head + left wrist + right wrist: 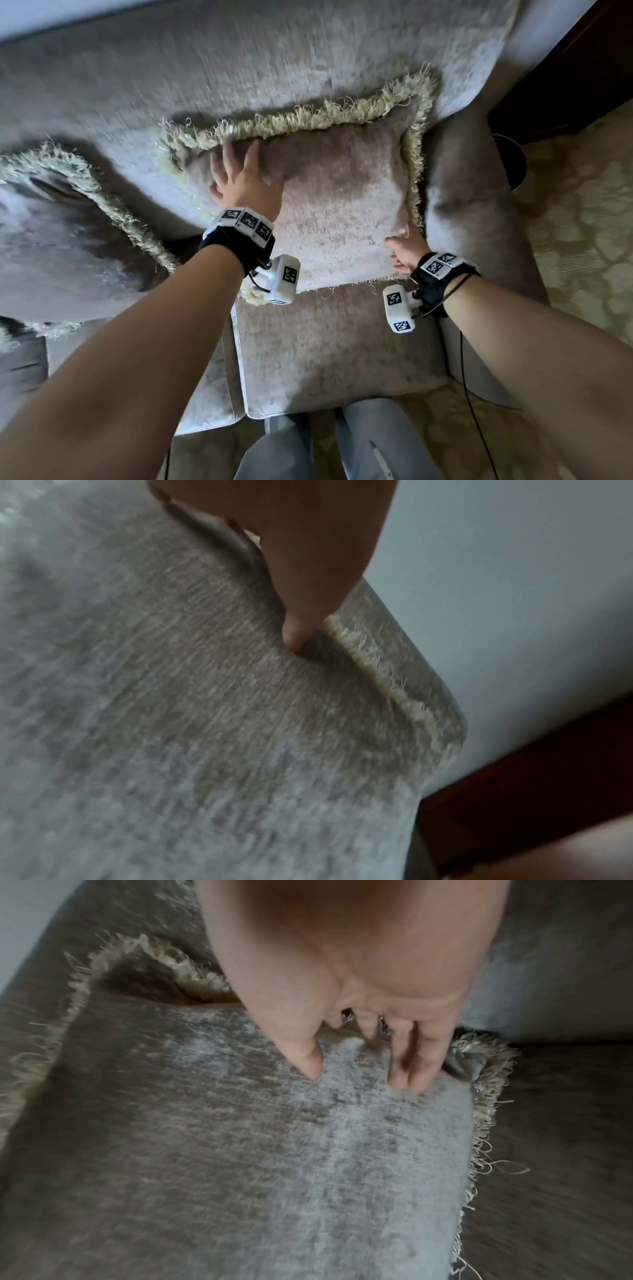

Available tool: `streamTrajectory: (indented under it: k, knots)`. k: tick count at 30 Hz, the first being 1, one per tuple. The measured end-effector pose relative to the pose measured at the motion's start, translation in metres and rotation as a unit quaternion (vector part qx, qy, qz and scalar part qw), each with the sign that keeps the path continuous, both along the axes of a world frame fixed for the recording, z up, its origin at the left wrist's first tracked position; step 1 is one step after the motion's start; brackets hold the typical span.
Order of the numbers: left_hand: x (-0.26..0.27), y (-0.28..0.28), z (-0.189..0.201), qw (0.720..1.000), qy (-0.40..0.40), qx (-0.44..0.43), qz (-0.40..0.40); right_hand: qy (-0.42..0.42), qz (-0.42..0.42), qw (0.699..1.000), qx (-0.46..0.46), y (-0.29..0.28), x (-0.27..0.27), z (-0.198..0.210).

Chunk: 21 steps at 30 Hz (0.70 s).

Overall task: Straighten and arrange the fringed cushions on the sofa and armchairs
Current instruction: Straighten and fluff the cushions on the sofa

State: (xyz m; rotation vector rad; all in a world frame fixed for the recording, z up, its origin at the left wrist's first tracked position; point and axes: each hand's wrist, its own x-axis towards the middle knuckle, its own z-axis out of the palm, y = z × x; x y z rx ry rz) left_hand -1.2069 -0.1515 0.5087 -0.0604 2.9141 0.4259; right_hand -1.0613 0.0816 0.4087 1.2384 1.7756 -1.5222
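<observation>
Cushion (342, 192), taupe velvet-like fabric with cream fringe (308, 118) round its edges, leaned against the sofa (171, 75) backrest at the right end of the seat, its lower edge on the seat cushion (335, 349) and its right side against the armrest (472, 192). Top edge sagged a little toward the left corner.

Left hand (239, 178) lay on the cushion's upper left face just under the fringe, fingers spread and fairly straight, pressing flat, nothing gripped. In the left wrist view one finger (298, 631) dented the fabric beside a strip of fringe; that view was blurred.

Right hand (404, 251) was at the cushion's lower right corner, thumb on the front face. In the right wrist view the thumb and fingertips (407, 1074) dug into the fabric near the corner, other fingers bent behind the edge among the fringe, so it pinched the corner.

Second fringed cushion (61, 219) sat to the left on the same sofa, well apart from both hands, blurred. Patterned carpet (582, 222) covered the floor on the right, with dark wooden furniture (565, 68) beyond the armrest. Person's grey trousers (342, 445) showed at the bottom edge, in front of the seat. Both wrists wore black straps with white marker blocks.
</observation>
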Motion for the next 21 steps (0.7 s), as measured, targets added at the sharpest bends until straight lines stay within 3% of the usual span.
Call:
streamTrajectory:
  k: [4, 16, 21]
  knots:
    - [-0.011, 0.004, -0.015, 0.993, 0.037, -0.081, -0.079, 0.017, -0.012, 1.000, 0.022, 0.010, -0.017, -0.014]
    - [-0.018, -0.002, -0.021, 0.989, 0.051, -0.120, -0.069, 0.022, 0.047, 0.999, 0.016, 0.019, -0.041, -0.036]
    - [-0.016, -0.007, -0.017, 0.991, 0.040, -0.110, -0.062, 0.017, -0.063, 0.998, 0.004, 0.009, -0.033, -0.037]
